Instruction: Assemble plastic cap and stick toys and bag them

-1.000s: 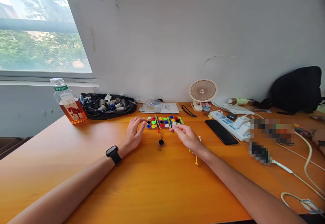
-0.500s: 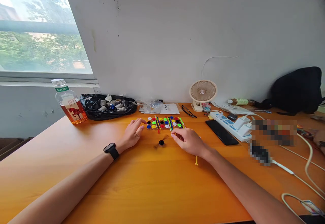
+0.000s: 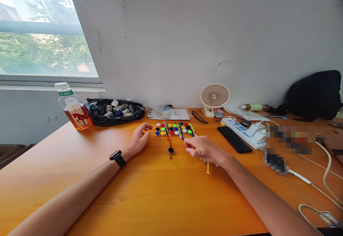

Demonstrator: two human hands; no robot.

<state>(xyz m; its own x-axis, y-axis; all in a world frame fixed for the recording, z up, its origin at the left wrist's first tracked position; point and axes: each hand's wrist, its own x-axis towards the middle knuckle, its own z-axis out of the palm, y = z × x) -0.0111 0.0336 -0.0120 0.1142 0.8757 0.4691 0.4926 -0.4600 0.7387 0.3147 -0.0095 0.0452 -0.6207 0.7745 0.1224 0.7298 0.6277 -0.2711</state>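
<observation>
A cluster of small coloured round caps and thin coloured sticks (image 3: 174, 129) lies on the orange table (image 3: 160, 193). One black cap (image 3: 170, 150) sits apart, nearer to me. My left hand (image 3: 139, 139), with a black watch on its wrist, rests on the table just left of the cluster, fingers loosely spread and holding nothing. My right hand (image 3: 205, 149) hovers right of the black cap, fingers curled; I cannot make out anything in them. A yellow stick (image 3: 207, 168) pokes out from under that hand.
A tea bottle (image 3: 72, 107) and a black bag of small parts (image 3: 114, 111) stand at the back left. Papers (image 3: 171, 114), a small fan (image 3: 214, 98), glasses, a black phone (image 3: 234, 139), a power strip (image 3: 245, 130), cables and a black backpack (image 3: 313, 95) fill the right.
My right hand has drawn back from the cluster toward me and to the right, and its fingers have curled. My left hand has barely moved.
</observation>
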